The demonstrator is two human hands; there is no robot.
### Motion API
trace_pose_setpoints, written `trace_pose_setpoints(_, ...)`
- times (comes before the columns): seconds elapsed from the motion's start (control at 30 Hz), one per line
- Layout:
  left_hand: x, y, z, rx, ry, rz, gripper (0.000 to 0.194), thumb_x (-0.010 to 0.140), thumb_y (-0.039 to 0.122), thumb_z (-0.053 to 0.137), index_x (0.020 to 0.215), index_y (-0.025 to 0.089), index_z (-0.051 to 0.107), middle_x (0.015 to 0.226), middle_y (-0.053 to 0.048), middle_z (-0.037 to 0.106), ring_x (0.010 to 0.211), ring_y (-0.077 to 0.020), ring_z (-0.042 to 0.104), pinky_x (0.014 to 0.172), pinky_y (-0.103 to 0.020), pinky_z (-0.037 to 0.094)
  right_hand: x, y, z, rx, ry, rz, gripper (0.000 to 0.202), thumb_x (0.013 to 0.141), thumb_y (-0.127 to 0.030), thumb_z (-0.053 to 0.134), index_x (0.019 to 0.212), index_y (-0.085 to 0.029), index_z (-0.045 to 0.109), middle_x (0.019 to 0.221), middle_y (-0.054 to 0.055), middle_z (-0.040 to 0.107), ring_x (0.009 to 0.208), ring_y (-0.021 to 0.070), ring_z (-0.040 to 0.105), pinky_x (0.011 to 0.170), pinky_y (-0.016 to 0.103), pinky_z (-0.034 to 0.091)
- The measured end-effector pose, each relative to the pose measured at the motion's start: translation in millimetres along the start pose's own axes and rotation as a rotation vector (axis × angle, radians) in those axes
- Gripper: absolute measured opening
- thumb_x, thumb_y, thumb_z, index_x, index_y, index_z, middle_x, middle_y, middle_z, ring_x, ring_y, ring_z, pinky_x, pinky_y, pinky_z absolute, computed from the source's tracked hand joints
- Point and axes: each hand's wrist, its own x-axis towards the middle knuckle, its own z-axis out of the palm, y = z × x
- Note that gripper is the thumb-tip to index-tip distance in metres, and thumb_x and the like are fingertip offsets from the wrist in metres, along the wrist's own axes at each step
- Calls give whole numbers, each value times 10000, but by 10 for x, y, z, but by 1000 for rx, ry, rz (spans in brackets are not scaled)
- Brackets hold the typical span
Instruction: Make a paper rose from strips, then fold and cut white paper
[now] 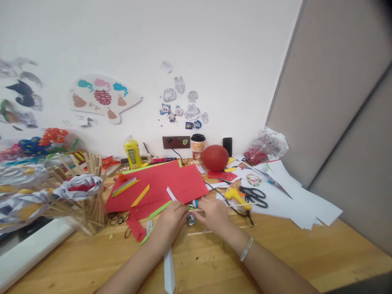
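Observation:
My left hand [175, 217] and my right hand [212, 211] are close together over the table, their fingers curled inward. A thin wooden stick [240, 204] runs between them and sticks out to the right of my right hand, pinched in its fingers. What my left fingers close on is too small to make out. Just below the fingertips lies a small round patterned object [191, 219]. Another thin stick [199, 233] rests on the table nearer to me. A white paper strip [169, 271] extends from under my left wrist toward the front.
Red paper sheets [162, 179] lie behind my hands. To the right are a yellow glue gun [237, 196], black scissors [259, 197], a red balloon [215, 158] and white paper [294, 204]. A bundle of sticks [88, 212] stands left, near a yellow bottle [132, 152].

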Motion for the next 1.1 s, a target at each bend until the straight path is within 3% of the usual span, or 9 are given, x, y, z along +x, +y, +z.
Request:
trace_pose_setpoints(0.2, -30, -16, 34, 44, 24, 28, 224, 874, 166, 415, 707, 177, 563, 696, -33, 607, 664, -162, 567, 614, -274, 479, -8, 40, -11, -53, 85, -107, 266, 855, -360, 514, 665, -178, 554, 640, 15, 600, 608, 138, 532, 559, 270, 243)
trace_pose_setpoints(0.43, -25, -41, 48, 76, 34, 12, 191, 878, 147, 420, 756, 149, 567, 720, -47, 607, 687, -170, 574, 636, -281, 483, -12, 38, -38, -60, 98, -107, 275, 848, -382, 512, 664, -182, 557, 638, 17, 605, 611, 143, 532, 567, 276, 248)
trace_pose_setpoints(0.57, -29, 2, 17, 95, 20, 63, 195, 868, 99, 390, 825, 153, 572, 792, -55, 603, 739, -170, 559, 653, -282, 472, -18, 24, -9, -24, 43, -35, 238, 808, -390, 563, 687, -185, 576, 656, 7, 629, 609, 135, 542, 562, 271, 246)
trace_pose_setpoints(0.73, -13, 67, -23, 122, 55, 122, 231, 828, 90, 402, 720, 157, 595, 761, -70, 604, 716, -186, 541, 659, -316, 467, 10, -20, -45, 17, -78, 90, 269, 790, -418, 577, 652, -188, 596, 613, -7, 633, 560, 116, 534, 521, 261, 207)
trace_pose_setpoints(0.93, 8, 42, -8, -11, -4, 43, 240, 836, 124, 443, 677, 163, 619, 749, -68, 614, 720, -186, 560, 655, -309, 476, 54, -61, -124, 30, -213, 224, 324, 794, -483, 552, 643, -205, 620, 607, -2, 659, 545, 115, 546, 477, 252, 145)
trace_pose_setpoints(1.1, -9, 1, 36, -73, -28, -39, 217, 830, 126, 477, 673, 171, 620, 736, -61, 613, 721, -193, 566, 646, -303, 467, 74, -94, -157, 46, -295, 248, 310, 799, -469, 548, 646, -215, 639, 611, 4, 670, 551, 116, 558, 463, 249, 143)
